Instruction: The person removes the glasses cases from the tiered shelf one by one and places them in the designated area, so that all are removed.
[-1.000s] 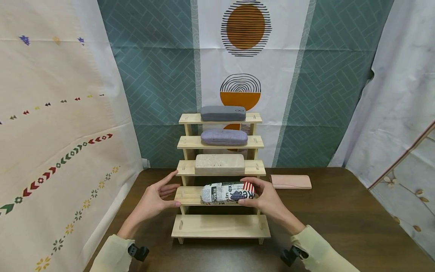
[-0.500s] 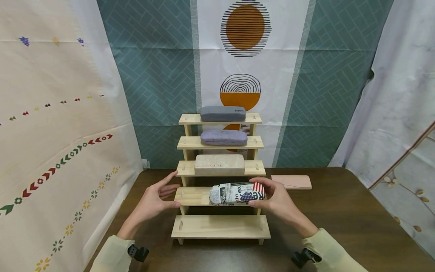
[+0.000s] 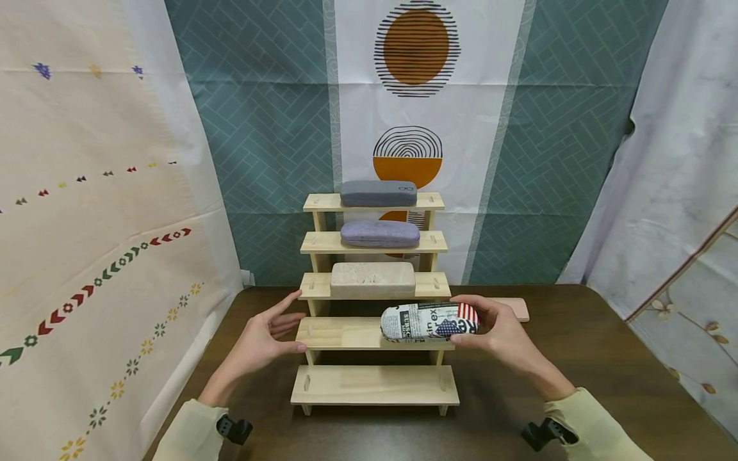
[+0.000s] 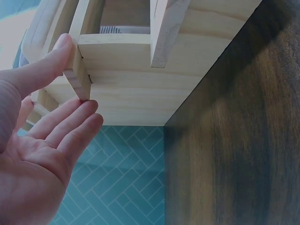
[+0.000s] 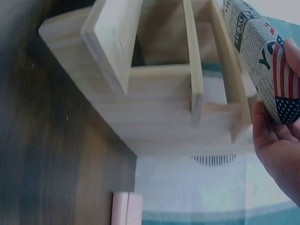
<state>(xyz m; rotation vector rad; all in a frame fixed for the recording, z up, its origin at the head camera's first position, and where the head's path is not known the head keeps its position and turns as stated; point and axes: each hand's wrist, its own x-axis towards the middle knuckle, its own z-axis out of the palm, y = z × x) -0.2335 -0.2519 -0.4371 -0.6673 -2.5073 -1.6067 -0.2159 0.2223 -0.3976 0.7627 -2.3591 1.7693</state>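
Note:
A newspaper-print glasses case (image 3: pixel 421 321) with a flag pattern is in my right hand (image 3: pixel 498 330), thumb in front and fingers behind its right end. The case is raised over the right part of the second shelf from the bottom. In the right wrist view, the glasses case (image 5: pixel 262 61) is tilted beside the wooden tiered stand (image 5: pixel 154 84). My left hand (image 3: pixel 268 339) is at the stand's left side. Its thumb and fingertips hold the end of a shelf board (image 4: pixel 77 75) from opposite edges in the left wrist view.
On the upper shelves lie a grey glasses case (image 3: pixel 377 193), a purple glasses case (image 3: pixel 380 234) and a cream glasses case (image 3: pixel 371 280). A pink flat case (image 3: pixel 519 309) lies on the dark table (image 3: pixel 582 371), partly behind my right hand. Cloth hangs around the table.
My right hand has carried the newspaper-print glasses case rightward along the shelf and slightly up. My left hand has stayed in place at the stand.

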